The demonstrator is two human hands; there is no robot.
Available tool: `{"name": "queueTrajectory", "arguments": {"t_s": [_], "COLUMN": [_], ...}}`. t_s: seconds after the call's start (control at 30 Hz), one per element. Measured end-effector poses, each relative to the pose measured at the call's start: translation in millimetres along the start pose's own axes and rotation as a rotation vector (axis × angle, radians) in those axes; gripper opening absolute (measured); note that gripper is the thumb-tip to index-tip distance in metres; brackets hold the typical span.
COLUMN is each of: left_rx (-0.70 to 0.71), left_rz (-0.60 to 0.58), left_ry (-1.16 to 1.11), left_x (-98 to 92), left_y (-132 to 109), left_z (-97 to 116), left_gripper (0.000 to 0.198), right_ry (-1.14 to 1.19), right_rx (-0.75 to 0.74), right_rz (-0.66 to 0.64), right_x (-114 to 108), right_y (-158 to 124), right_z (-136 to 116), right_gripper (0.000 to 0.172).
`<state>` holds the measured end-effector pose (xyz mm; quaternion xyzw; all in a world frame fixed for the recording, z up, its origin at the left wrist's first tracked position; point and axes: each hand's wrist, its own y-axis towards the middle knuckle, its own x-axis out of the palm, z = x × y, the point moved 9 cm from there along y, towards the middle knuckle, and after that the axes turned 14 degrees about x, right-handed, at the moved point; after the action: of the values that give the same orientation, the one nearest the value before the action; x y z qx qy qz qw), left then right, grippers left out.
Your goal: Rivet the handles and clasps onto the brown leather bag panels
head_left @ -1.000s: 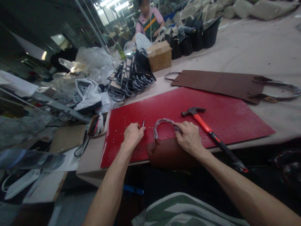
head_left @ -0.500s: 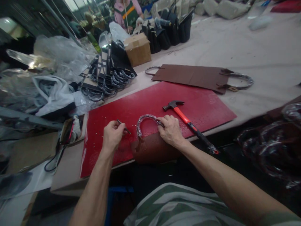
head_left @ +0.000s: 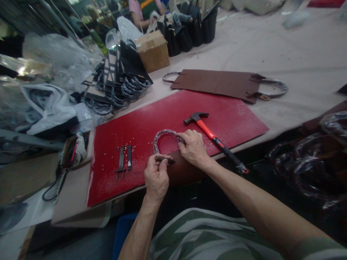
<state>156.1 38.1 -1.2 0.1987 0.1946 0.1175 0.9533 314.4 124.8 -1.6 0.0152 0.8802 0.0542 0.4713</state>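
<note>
My left hand (head_left: 156, 177) pinches a short dark metal punch (head_left: 162, 157), held roughly level over the near edge of a brown leather panel (head_left: 180, 168). The panel hangs over the front edge of a red board (head_left: 130, 124). A plastic-wrapped handle (head_left: 164, 131) arches up from the panel, and my right hand (head_left: 193, 148) is closed on its right side. Just beyond my right hand lies a claw hammer (head_left: 207, 130) with an orange and black grip. Left of my hands, pronged metal tools (head_left: 121, 162) and a flat dark strip (head_left: 129, 159) rest among small pale bits.
Behind the board lies another brown panel (head_left: 217, 83) with wrapped handles. A cardboard box (head_left: 152, 50), black bag pieces (head_left: 119, 79) and plastic wrapping (head_left: 62, 54) sit at the back left. More wrapped handles (head_left: 306, 162) are at the right. A person (head_left: 141, 14) is across the table.
My left hand has moved right with the punch, from the bare board to the handle's left base, uncovering the tools on the board. My right hand stays on the handle.
</note>
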Motion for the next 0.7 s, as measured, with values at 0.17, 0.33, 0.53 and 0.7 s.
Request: {"name": "queueTrajectory", "arguments": {"t_s": [0.17, 0.33, 0.53, 0.7], "left_rx": [0.021, 0.081, 0.27, 0.496], "left_rz": [0.01, -0.043, -0.085, -0.087], "left_ry": [0.003, 0.04, 0.212, 0.286], "left_x": [1.8, 5.9, 12.8, 17.4], "left_y": [-1, 0, 5, 3], "left_z": [1, 0, 10, 29], "left_gripper": [0.011, 0.008, 0.007, 0.01], "right_ry": [-0.008, -0.009, -0.001, 0.034], "right_rx": [-0.003, -0.01, -0.016, -0.001], "right_rz": [0.007, 0.018, 0.016, -0.004], "right_x": [1, 2, 3, 3], "right_y": [0, 0, -1, 1], "right_z": [0, 0, 2, 3], "right_gripper": [0.03, 0.029, 0.031, 0.033]}}
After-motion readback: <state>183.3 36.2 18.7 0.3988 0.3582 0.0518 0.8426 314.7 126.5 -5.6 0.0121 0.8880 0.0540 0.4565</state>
